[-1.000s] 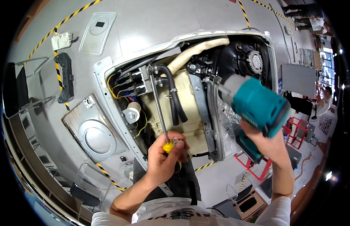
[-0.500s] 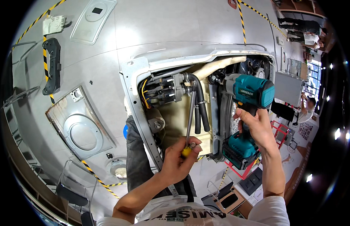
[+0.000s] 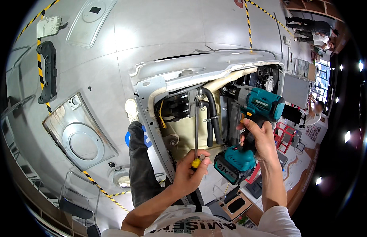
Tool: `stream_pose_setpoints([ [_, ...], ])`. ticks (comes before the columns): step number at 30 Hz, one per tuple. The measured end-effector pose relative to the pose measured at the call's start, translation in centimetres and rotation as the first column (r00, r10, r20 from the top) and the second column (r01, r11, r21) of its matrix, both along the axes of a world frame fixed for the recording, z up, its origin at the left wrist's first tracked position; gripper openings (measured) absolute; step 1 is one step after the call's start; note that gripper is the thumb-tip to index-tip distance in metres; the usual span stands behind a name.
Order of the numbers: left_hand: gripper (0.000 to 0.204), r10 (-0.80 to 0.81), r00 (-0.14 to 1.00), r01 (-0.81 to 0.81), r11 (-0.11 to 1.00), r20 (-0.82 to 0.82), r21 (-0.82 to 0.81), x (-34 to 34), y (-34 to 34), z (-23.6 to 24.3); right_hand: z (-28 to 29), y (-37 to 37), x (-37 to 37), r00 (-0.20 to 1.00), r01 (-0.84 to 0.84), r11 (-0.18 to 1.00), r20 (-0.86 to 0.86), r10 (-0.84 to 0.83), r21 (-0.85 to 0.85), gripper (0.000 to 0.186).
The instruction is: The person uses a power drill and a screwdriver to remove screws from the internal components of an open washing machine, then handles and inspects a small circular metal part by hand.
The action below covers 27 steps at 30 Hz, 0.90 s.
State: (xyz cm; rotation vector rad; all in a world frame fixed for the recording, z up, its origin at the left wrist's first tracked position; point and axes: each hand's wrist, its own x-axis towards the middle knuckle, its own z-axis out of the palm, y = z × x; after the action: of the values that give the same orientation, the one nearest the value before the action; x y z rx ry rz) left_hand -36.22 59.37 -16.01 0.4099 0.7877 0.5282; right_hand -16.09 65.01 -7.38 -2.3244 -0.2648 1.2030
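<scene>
Both hands raised: left hand (image 3: 190,170) grips screwdriver (image 3: 196,134), right hand (image 3: 259,136) drill (image 3: 250,130).

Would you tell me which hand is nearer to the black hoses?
Right. The right hand grips the drill just beside the black hoses; the left hand holds the screwdriver below them.

Teal-and-black drill (image 3: 252,130), yellow-handled screwdriver (image 3: 196,138), seemingly cream insulation (image 3: 191,134), yellow-black striped floor tape (image 3: 41,67).

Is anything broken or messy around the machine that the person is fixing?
The machine lies open with its hoses and wires showing. Its removed metal panel with a round hole lies loose on the floor. The left hand holds a screwdriver and the right hand a teal drill. Nothing looks spilled.
</scene>
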Motion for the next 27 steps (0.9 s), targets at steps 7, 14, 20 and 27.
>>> stream_pose_setpoints([
  [7, 0.013, -0.047, 0.999, 0.048, 0.999, 0.012, -0.014, -0.3, 0.4, 0.1, -0.3, -0.2, 0.2, 0.999, -0.043, 0.999, -0.011, 0.042, -0.017, 0.027],
  [14, 0.013, -0.014, 1.0, 0.014, 1.0, 0.024, -0.005, -0.1, 0.1, 0.0, -0.3, 0.0, -0.3, 0.999, -0.037, 0.999, -0.001, 0.037, 0.007, 0.025],
  [20, 0.014, -0.032, 0.999, 0.032, 0.999, 0.02, -0.015, 0.0, 0.1, -0.1, -0.5, -0.3, -0.4, 1.0, -0.022, 1.0, -0.006, 0.022, 0.011, 0.026],
  [27, 0.013, -0.047, 0.999, 0.048, 0.999, 0.023, -0.015, -0.2, 0.2, 0.0, -0.2, 0.4, -0.6, 0.999, -0.047, 0.998, 0.016, 0.047, -0.035, 0.025],
])
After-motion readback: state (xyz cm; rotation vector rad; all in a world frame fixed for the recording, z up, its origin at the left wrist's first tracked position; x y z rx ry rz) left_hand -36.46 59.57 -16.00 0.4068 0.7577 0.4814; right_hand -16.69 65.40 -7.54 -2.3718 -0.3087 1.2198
